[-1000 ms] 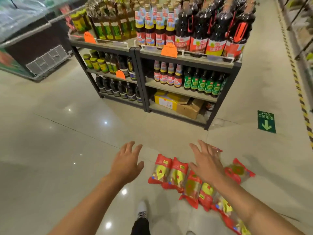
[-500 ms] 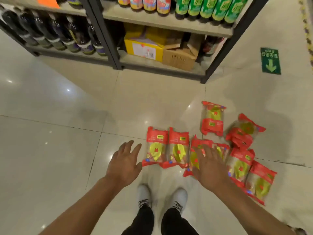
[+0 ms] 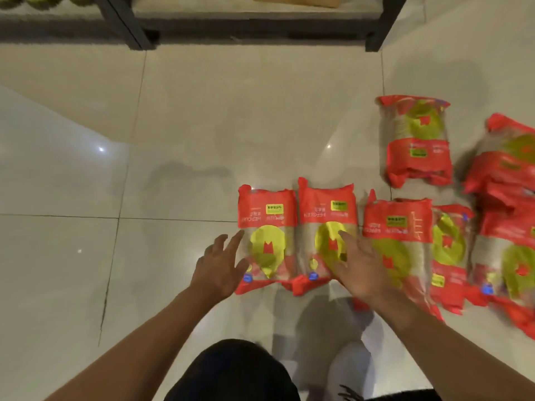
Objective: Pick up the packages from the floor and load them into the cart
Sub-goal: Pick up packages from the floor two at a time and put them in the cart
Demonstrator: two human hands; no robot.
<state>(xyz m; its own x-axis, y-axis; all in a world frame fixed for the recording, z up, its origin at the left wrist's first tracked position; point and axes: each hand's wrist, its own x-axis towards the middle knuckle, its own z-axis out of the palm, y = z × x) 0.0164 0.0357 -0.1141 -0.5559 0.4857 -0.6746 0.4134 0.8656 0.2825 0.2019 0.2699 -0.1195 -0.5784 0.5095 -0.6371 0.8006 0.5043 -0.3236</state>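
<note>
Several red packages with clear windows and yellow-green circles lie flat on the tiled floor. The leftmost package (image 3: 266,224) and the one beside it (image 3: 325,215) lie side by side straight ahead of me. My left hand (image 3: 220,267) is open at the left edge of the leftmost package, fingers spread. My right hand (image 3: 359,270) is open over the seam between the second package and a third one (image 3: 396,227), hiding part of both. Another package (image 3: 417,140) lies farther off to the right. No cart is in view.
A dark metal shelf base (image 3: 260,21) runs across the top of the view, its legs (image 3: 124,27) standing on the floor. More red packages (image 3: 509,180) are piled at the right edge. My knee and white shoe (image 3: 347,369) are below the hands.
I have bent down much closer to the floor, so the packages look larger. Both hands have reached forward onto the two leftmost packages, the right one shifting left.
</note>
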